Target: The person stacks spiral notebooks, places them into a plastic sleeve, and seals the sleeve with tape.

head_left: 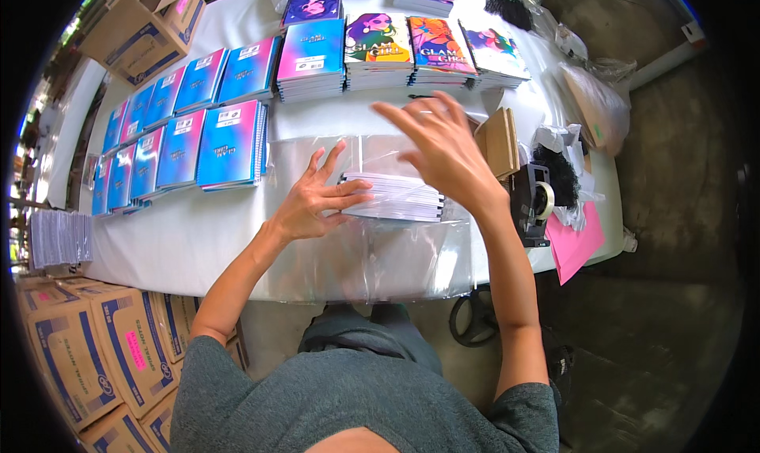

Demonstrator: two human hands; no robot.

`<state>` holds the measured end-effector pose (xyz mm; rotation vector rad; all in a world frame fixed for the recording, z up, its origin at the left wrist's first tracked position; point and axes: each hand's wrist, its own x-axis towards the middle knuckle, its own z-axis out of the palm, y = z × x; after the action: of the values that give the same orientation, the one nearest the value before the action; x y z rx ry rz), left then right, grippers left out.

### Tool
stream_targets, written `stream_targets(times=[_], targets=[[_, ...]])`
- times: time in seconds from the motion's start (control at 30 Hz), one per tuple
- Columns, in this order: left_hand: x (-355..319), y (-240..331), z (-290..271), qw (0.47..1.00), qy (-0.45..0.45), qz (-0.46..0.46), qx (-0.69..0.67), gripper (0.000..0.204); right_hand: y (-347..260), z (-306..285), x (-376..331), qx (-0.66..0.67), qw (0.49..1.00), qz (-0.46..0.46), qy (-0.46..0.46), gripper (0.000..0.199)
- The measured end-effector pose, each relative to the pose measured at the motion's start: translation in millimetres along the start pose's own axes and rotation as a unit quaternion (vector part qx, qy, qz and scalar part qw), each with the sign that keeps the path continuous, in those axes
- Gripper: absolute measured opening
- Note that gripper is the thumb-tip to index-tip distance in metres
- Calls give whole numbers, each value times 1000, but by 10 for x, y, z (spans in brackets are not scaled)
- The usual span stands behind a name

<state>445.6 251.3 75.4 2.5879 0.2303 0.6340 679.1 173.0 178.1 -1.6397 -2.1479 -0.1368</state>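
Observation:
A stack of thin white-edged booklets (400, 197) lies on a clear plastic sheet (380, 255) spread over the white table (182, 239). My left hand (317, 200) rests flat, fingers spread, against the stack's left side. Raised just above the stack's right end is my right hand (439, 148), fingers apart and slightly blurred, holding nothing that I can make out.
Piles of blue and pink booklets (229, 144) cover the table's left; colourful illustrated booklets (380, 49) line the far edge. At the right are a tape dispenser (534, 204), brown cards (499, 140), pink paper (574, 243) and plastic bags (594, 105). Cardboard boxes (87, 358) stand lower left.

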Motion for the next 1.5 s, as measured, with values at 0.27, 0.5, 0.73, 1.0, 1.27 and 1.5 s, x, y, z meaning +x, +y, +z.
stream_targets(times=[0.27, 0.5, 0.73, 1.0, 1.27, 1.5], targets=[[12, -51, -27, 1000, -5, -21, -9, 64, 546, -303, -824, 439, 868, 151, 175, 34], [18, -77, 52, 997, 47, -14, -54, 60, 187, 727, -1430, 441, 876, 173, 88, 61], [-33, -70, 99, 989, 47, -83, -111, 56, 61, 784, -1332, 459, 856, 201, 129, 37], [139, 5, 32, 995, 29, -74, -58, 35, -147, 592, -1061, 352, 902, 218, 123, 17], [237, -49, 58, 989, 80, -73, -102, 37, -86, 663, -1004, 276, 921, 248, 118, 21], [388, -249, 151, 949, 92, -160, -257, 58, 15, 546, -791, 464, 809, 348, 92, 33]])
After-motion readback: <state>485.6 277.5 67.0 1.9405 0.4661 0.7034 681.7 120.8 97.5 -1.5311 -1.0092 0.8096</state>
